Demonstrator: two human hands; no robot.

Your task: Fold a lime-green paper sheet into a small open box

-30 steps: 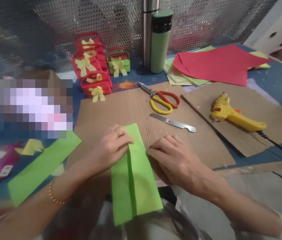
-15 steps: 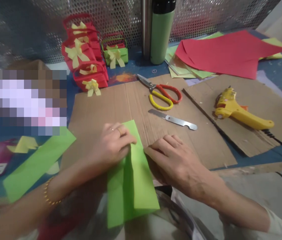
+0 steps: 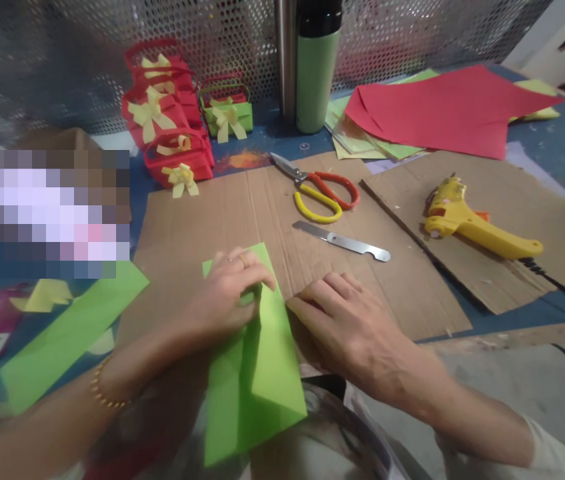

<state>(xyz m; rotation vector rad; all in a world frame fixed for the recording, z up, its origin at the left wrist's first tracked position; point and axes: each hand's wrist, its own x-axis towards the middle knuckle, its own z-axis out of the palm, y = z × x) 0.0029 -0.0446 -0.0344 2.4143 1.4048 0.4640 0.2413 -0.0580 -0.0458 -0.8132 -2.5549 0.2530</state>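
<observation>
A sheet of bright green paper (image 3: pixel 282 360) lies partly folded lengthwise in front of me, its near end sticking out past the table edge. My left hand (image 3: pixel 229 287) is closed on the upper part of the paper, fingertips on the edge of the folded-over flap. Against the right folded edge, my right hand (image 3: pixel 347 317) has its fingers curled together, with thumb and forefinger meeting the paper. Beyond the hands, a metal blade (image 3: pixel 342 240) and scissors (image 3: pixel 317 190) with red and yellow handles lie on the cardboard (image 3: pixel 202 220).
A yellow glue gun (image 3: pixel 482 227) rests on a second cardboard piece (image 3: pixel 557 213) at right, its cord trailing off. Red paper baskets (image 3: pixel 182 153), a green basket (image 3: pixel 237 117) and a green bottle (image 3: pixel 317 80) stand behind. Red paper (image 3: pixel 442 110) lies back right. Another green strip (image 3: pixel 72 340) lies left.
The folded flap's near end has shifted left and narrowed to a slant, and more of the sheet shows left of my left hand. The view has moved slightly.
</observation>
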